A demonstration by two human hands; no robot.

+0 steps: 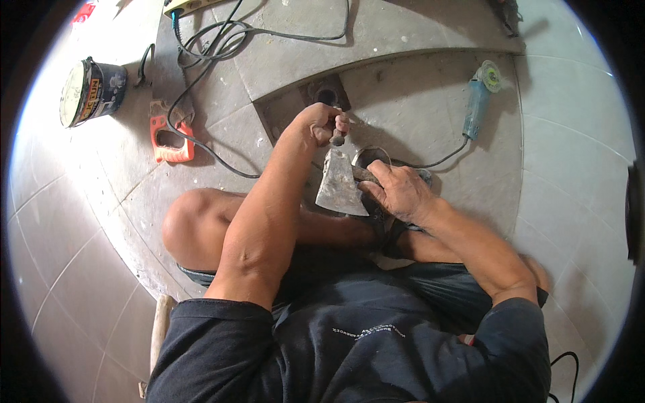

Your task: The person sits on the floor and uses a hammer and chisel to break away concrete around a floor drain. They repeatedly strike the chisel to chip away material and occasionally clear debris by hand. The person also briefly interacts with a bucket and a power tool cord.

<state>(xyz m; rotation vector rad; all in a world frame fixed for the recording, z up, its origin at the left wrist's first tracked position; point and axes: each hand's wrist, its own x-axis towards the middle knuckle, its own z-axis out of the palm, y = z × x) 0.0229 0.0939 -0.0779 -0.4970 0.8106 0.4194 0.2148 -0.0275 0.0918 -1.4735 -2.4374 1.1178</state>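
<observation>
My left hand (325, 123) is closed around a metal chisel (338, 141), whose round struck end points toward me; its far end is hidden by the hand. Just beyond the fist, a dark round opening (328, 97) lies in a square recess in the floor. My right hand (402, 193) grips the short handle of a hatchet (341, 188), its worn grey head smeared with pale dust. The hatchet's blunt back faces the chisel end, with a small gap between them, and its wide cutting edge is turned toward my body.
An angle grinder (478, 104) rests at the right, its cord trailing toward my feet. On the left are a handsaw (172, 134) with an orange handle and a dark bucket (94, 92). Black cables (222, 40) loop across the floor near a power strip (190, 5).
</observation>
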